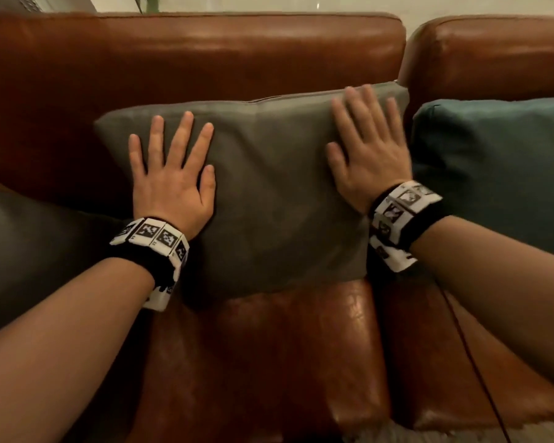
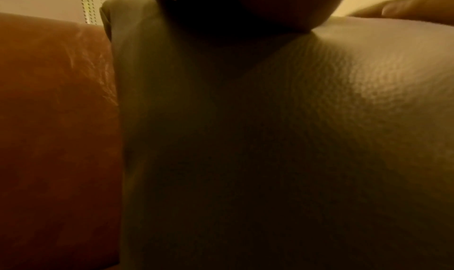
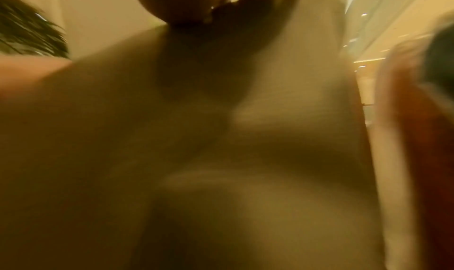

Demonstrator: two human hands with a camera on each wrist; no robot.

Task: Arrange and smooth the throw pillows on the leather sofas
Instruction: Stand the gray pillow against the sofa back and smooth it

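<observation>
Closest to the lens are two bare forearms coming in from the bottom corners of the head view, each with a black-and-white marker wristband [image 1: 154, 247]. The left hand [image 1: 173, 183] lies flat on the left part of the olive-grey pillow [image 1: 269, 193], fingers straight and spread, gripping nothing. The right hand [image 1: 365, 151] is flat on the pillow's upper right part too, fingers straight and a bit blurred, tips near the top edge, also holding nothing.

The pillow sits mid-frame, propped against the backrest of the brown leather sofa [image 1: 205, 52], its lower edge on the seat cushion [image 1: 285, 346]. Just right of it there's a teal pillow [image 1: 499, 161] against the next back cushion, and a dark grey pillow [image 1: 29, 251] pokes in at the left edge. A thin dark cable [image 1: 470, 362] runs down the lower right.

Both wrist views are mostly just murky pillow fabric up close; the right one is badly smeared.
</observation>
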